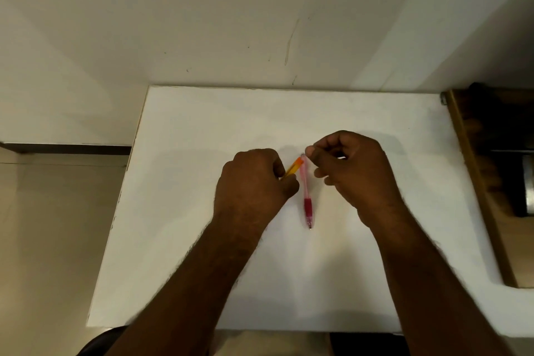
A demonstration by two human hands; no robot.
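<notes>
Pink pen (305, 191) lay near the middle of the white counter (202, 269), tip toward you, its far end pinched by your right hand (352, 170), while your left hand (254, 182) curled its fingers round an orange pen (294, 168), the two pens' far ends meeting, probably to line them up.

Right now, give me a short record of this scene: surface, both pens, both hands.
surface: white table
left hand: grips orange pen
orange pen: free end points away and right, meeting the pink pen's top
pink pen: red grip, tip toward the person
right hand: fingers curled, thumb tip at pink pen's top; pinch unclear
</notes>
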